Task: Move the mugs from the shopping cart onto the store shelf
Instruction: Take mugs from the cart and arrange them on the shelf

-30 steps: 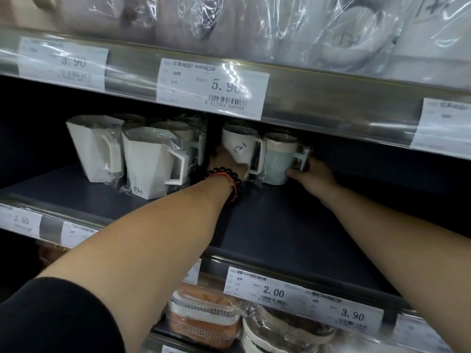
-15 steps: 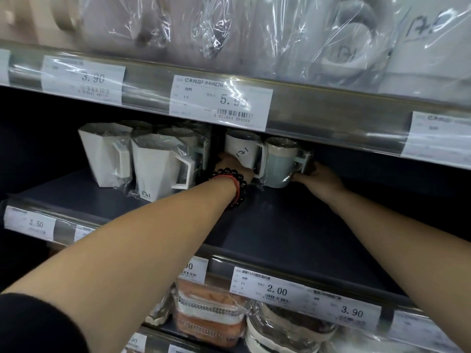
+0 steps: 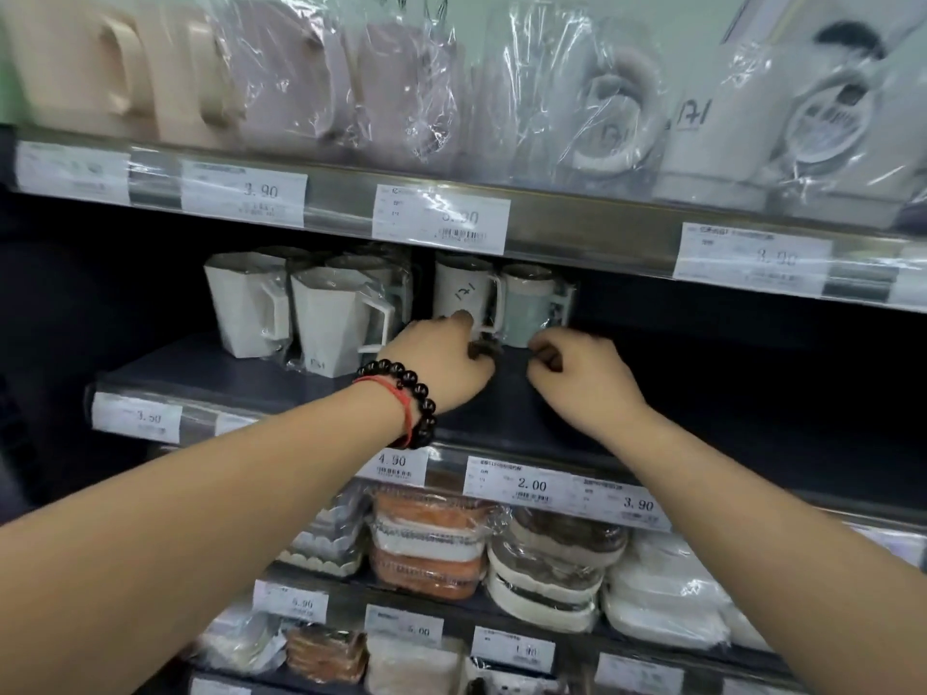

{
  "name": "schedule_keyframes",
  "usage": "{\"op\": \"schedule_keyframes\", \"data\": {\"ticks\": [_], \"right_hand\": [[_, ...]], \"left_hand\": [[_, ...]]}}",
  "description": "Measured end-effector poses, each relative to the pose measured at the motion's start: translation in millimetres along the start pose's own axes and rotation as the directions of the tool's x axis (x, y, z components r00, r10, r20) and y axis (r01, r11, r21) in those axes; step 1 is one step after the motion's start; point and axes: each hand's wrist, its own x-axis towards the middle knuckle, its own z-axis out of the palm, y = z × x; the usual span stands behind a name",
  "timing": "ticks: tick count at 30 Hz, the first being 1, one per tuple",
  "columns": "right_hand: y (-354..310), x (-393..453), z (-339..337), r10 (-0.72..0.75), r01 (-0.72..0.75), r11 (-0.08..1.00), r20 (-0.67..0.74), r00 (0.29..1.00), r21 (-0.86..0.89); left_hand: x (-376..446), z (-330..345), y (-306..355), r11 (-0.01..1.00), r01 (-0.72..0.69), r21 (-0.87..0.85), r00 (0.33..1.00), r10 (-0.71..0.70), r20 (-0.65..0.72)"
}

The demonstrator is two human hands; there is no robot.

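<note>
Right now we've got the white mug (image 3: 464,293) & pale blue-green mug (image 3: 526,308) standing wrapped mid-frame on the dark shelf (image 3: 702,393), left hand (image 3: 441,363) fingers curled touching the white one's base, right hand (image 3: 577,373) curled, apparently empty, so a careless pull-back could snag the wrap & tip them.

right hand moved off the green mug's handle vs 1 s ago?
Yes. The right hand has drawn back from the pale green mug toward the shelf's front edge, fingers curled and holding nothing; the mug stays put.
</note>
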Motion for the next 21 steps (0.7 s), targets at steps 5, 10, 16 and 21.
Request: {"op": "schedule_keyframes", "data": {"ticks": [5, 10, 16, 21], "right_hand": [[-40.1, -39.9, 3.4, -0.111, 0.116, 0.985, -0.039, 0.993, 0.124], [-92.3, -85.0, 38.4, -0.296, 0.287, 0.921, -0.005, 0.955, 0.265], [-158.0, -157.1, 112.1, -0.457, 0.346, 0.840, 0.201, 0.866, 0.417], [-229.3, -225.8, 170.3, -0.555, 0.327, 0.769, 0.320, 0.768, 0.549]], "left_hand": [[-68.0, -21.7, -12.3, 0.998, 0.052, -0.021, 0.996, -0.054, -0.075], [-152.0, -26.6, -41.3, 0.986, 0.166, 0.020, 0.983, -0.164, -0.081], [-280.9, -33.4, -89.7, 0.907, 0.417, 0.060, 0.908, -0.412, -0.081], [-399.8, -52.4, -129.1, 0.730, 0.681, 0.063, 0.732, -0.676, -0.083]]}}
